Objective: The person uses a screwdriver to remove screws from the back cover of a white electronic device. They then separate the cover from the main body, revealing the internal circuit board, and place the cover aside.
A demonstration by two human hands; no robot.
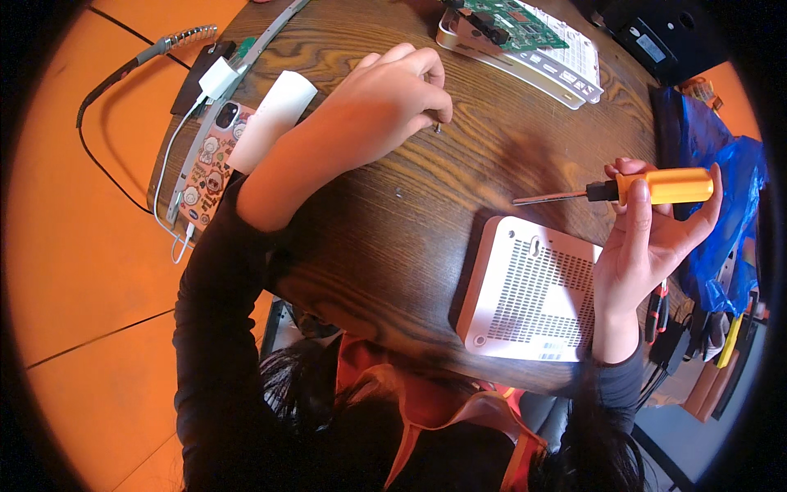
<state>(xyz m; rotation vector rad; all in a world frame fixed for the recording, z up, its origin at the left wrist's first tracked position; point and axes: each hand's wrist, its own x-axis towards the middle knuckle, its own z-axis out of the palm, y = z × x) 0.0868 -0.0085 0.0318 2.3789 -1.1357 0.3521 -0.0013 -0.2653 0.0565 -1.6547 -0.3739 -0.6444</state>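
Observation:
My right hand (648, 246) grips a yellow-handled screwdriver (676, 185), its metal shaft pointing left above the table. Just below that shaft lies a white, vented plastic housing (537, 287), with rows of slots facing up; my right wrist overlaps its right edge. My left hand (389, 98) reaches over the middle of the table, fingers pinched together. A small metal screw (438, 128) shows at its fingertips, mostly hidden. Beyond, at the far side, a green circuit board (525, 25) rests on another white housing part (566, 82).
At the left edge of the wooden table (393, 230) lie a phone in a patterned case (215, 164), a white roll (279, 107) and a white charger (220, 79) with its cable. A coiled-spring holder (187, 37) stands behind them. Blue plastic (730, 205) hangs at the right.

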